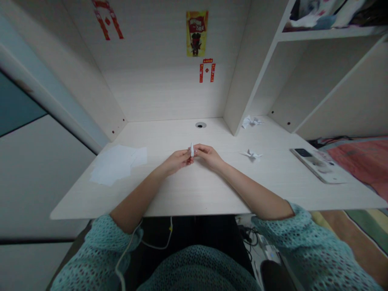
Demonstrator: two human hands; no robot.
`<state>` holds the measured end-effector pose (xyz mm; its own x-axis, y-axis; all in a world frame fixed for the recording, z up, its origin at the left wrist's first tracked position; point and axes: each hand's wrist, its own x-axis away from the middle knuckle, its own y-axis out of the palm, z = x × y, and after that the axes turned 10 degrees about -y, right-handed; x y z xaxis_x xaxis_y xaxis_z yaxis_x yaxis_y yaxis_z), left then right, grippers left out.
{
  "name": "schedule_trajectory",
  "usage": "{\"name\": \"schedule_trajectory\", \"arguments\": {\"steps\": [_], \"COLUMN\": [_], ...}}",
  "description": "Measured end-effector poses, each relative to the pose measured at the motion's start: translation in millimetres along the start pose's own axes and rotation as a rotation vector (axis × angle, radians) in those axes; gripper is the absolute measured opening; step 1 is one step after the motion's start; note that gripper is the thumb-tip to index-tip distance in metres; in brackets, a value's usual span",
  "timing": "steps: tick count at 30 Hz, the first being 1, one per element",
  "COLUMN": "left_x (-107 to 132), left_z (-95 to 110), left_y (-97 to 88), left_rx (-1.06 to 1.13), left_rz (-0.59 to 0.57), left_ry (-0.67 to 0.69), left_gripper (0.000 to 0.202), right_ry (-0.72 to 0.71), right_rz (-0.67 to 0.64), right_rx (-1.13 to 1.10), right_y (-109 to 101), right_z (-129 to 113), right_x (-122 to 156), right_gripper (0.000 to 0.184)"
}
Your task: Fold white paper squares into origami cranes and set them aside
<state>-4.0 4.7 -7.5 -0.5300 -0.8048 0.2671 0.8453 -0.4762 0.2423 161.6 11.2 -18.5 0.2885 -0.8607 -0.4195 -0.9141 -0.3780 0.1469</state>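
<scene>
Left hand (177,161) and right hand (209,157): together, mid-desk (194,194), both pinching folded paper (192,150), which stands upright between them. Paper sheets (117,163): 9 o'clock. Paper crane (251,154): 3 o'clock. Second crane (251,121): 2 o'clock. White device (317,163): farther out, 3 o'clock.

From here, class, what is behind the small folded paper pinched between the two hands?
Behind the folded paper, pale desk top runs back to a round grommet hole. The left hand and right hand cover its lower end.
</scene>
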Motion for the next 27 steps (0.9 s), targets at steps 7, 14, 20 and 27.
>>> {"name": "schedule_trajectory", "arguments": {"steps": [7,14,20,27], "left_x": [-4,-2,-1,-1], "left_z": [0,1,1,6], "left_y": [-4.2,1.0,4.2,9.1], "left_rx": [-0.104,-0.37,-0.381,-0.255], "left_rz": [0.175,0.35,0.45,0.437], "left_ry": [0.048,0.201,0.172,0.102], "left_gripper": [0.044,0.038,0.035,0.032], "right_ry": [-0.079,-0.306,-0.364,-0.396], "right_rz": [0.178,0.238,0.156,0.19], "right_rx": [0.226,0.715,0.798,0.714], "right_y": [-2,0,4,5], "right_z": [-6,-11,-17,-19], "right_x": [0,3,6,8], "right_gripper": [0.021,0.018,0.014,0.014]}}
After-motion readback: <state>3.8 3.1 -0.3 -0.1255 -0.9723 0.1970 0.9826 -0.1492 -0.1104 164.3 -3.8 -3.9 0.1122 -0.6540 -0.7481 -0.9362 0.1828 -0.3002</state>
